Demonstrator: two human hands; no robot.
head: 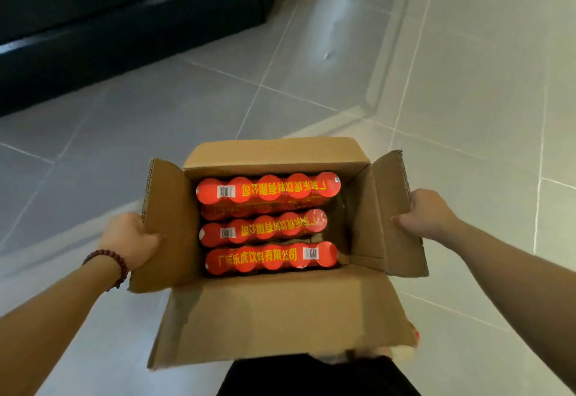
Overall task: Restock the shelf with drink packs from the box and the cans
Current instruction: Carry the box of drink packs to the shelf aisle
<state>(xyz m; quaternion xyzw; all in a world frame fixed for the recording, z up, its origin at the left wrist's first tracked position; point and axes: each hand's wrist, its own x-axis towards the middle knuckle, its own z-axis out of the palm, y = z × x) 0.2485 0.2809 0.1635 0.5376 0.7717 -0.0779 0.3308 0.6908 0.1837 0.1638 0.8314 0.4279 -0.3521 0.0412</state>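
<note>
An open cardboard box (280, 311) hangs in front of me above the floor, its four flaps spread outward. Inside lie three red shrink-wrapped drink packs with yellow lettering: a far one (268, 188), a middle one (263, 229) and a near one (271, 258). The right part of the box interior is bare. My left hand (131, 239), with a bead bracelet on the wrist, grips the left flap. My right hand (427, 215) grips the right flap. No cans are visible outside the packs.
Pale grey floor tiles (436, 68) stretch ahead and to the right. A dark low shelf base or cabinet (109, 21) runs along the upper left. My dark clothing (311, 377) shows under the box's near flap.
</note>
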